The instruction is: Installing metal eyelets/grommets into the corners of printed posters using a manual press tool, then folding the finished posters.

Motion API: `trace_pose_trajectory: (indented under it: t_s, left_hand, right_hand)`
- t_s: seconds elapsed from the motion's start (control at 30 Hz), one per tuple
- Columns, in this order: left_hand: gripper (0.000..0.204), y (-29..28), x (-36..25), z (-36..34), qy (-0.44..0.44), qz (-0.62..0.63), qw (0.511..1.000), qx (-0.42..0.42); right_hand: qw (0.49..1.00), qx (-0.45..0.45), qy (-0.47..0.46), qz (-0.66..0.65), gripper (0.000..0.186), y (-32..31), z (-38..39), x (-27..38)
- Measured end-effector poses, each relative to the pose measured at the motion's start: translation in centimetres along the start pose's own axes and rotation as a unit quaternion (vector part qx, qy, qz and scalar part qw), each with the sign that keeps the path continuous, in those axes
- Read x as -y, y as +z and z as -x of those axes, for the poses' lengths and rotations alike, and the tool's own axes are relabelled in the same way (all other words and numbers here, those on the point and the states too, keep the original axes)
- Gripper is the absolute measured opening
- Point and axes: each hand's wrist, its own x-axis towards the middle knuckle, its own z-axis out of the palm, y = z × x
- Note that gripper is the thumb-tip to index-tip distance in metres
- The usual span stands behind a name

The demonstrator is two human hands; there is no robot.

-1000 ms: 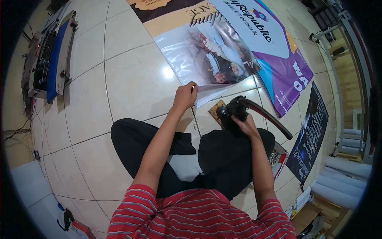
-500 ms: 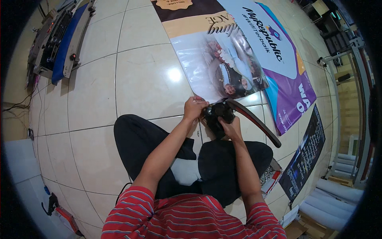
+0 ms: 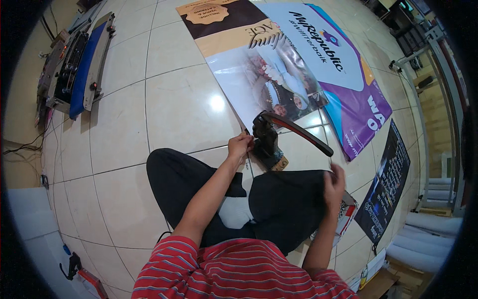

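Note:
A black hand press (image 3: 265, 132) with a long curved lever handle (image 3: 298, 130) stands on the floor before my crossed legs. Its base (image 3: 272, 158) has a worn, brownish end. My left hand (image 3: 240, 145) is closed at the near corner of a glossy printed banner (image 3: 249, 74), pinching it right beside the press. My right hand (image 3: 334, 187) is off the press, above my right knee, slightly smeared, its fingers apart and nothing visible in them. Below it, partly hidden by hand and leg, sits a red and white box (image 3: 347, 214) of small shiny metal pieces.
A purple, blue and white banner (image 3: 356, 107) lies right of the glossy one, and a dark banner (image 3: 383, 184) farther right. White rolls (image 3: 418, 244) are stacked at lower right. A machine with a blue panel (image 3: 89, 70) stands at upper left. A metal frame (image 3: 443, 99) rises at right.
My right hand has let go of the press and moved right, towards the box. The lever now shows whole. My left hand stays at the banner corner. The view has shifted slightly.

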Motion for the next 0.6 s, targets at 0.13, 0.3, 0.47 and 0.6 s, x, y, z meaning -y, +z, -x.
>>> trace_pose_trajectory:
  t_s: [0.13,0.3,0.47,0.6]
  left_hand:
    - [0.014,0.3,-0.8,0.6,0.009,-0.070,0.997,-0.001]
    - [0.009,0.4,0.5,0.2,0.058,-0.041,0.997,-0.030]
    - [0.009,-0.1,0.9,0.3,0.074,-0.072,0.994,-0.036]
    - [0.010,0.9,0.8,0.7,0.053,-0.047,0.997,-0.019]
  right_hand:
    - [0.936,0.086,0.233,0.251,0.022,-10.7,7.1,-9.0]
    - [0.912,0.214,0.212,0.280,0.026,-10.4,12.3,-17.0]
    - [0.891,0.061,0.315,0.322,0.023,-10.7,12.5,-12.6]
    - [0.880,0.304,0.240,0.276,0.024,-9.1,17.9,-19.8]
